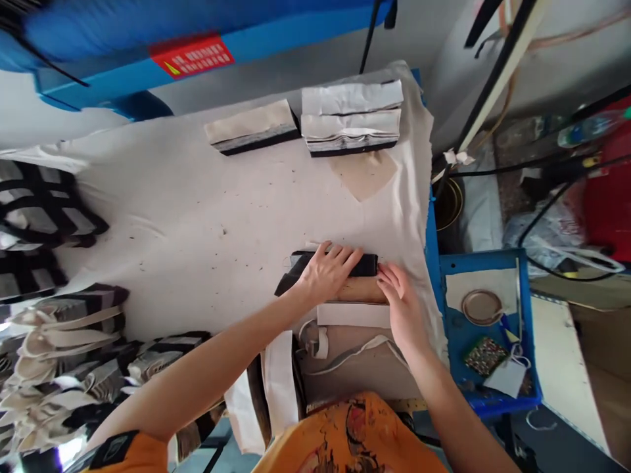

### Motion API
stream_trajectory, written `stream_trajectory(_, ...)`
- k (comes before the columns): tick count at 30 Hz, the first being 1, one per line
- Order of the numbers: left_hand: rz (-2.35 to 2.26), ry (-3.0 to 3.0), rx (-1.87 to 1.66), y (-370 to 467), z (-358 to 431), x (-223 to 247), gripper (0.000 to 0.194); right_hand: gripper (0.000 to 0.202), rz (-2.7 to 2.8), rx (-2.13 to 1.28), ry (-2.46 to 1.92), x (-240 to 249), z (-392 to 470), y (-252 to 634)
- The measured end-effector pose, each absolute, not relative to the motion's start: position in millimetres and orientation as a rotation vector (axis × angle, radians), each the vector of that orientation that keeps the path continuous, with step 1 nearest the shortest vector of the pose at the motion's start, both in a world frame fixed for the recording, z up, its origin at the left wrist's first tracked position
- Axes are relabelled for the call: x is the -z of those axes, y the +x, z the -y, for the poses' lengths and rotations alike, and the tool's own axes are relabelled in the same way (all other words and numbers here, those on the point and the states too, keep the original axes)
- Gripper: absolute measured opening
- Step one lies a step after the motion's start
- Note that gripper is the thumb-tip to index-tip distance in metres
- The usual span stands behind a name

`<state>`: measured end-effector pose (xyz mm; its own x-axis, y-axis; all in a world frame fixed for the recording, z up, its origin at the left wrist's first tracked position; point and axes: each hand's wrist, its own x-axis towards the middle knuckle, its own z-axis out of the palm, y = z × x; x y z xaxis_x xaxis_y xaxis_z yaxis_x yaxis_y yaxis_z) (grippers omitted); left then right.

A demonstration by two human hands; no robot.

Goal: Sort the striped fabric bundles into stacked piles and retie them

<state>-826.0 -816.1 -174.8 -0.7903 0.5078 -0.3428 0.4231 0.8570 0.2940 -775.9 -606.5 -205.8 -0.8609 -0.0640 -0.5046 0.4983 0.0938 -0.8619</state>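
My left hand (329,272) lies with its fingers spread over a folded dark cloth strip (365,265) near the front of the cloth-covered table. At the strip's right end, my right hand (400,295) touches the edge with its fingertips, its fingers held close together. Just below the strip is a brown flat piece (362,290), and below that a white strip (352,315). The strip's left part slants out from under my left wrist.
Stacks of pale and dark strips (351,121) stand at the back of the table (187,217). Bundles of striped fabric (44,203) line the left side. A blue tray (448,328) holding a round dish (482,307) adjoins the right edge. A blue machine (276,33) spans the back.
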Motion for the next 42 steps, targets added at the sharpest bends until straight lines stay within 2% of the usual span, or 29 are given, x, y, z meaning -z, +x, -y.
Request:
stream_trajectory(9, -2.587, 0.941, -0.331, -830, 818, 183, 0.051, 0.056, -1.903, 1.772, 0.524, 188, 610, -782)
stream_trajectory(16, -2.567, 0.993, -0.297, -835, 809, 179, 0.059, 0.064, -2.118, 1.573, 0.632, 191, 621, -794)
stream_trajectory(20, -2.549, 0.825, -0.533, -846, 822, 164, 0.063, 0.058, -2.333, 1.446, 0.442, 195, 621, -798)
stream_trajectory(23, -2.453, 0.717, -0.643, -865, 843, 151, 0.050, 0.054, -2.483, 1.321, 0.209, 190, 617, -797)
stream_trajectory(26, -2.285, 0.714, -0.472, -882, 859, 142, 0.037, 0.053, -2.559, 1.257, 0.014, 186, 613, -796)
stream_trajectory(30, -2.159, 0.678, -0.229, -890, 870, 137, 0.037, 0.059, -2.618, 1.254, -0.113, 186, 610, -795)
stream_trajectory(35, -2.175, 0.543, -0.124, -886, 882, 140, 0.036, 0.069, -2.683, 1.245, -0.199, 190, 610, -795)
stream_trajectory(42, -2.161, 0.376, -0.354, -875, 894, 153, 0.021, 0.076, -2.677, 1.255, -0.191, 194, 608, -793)
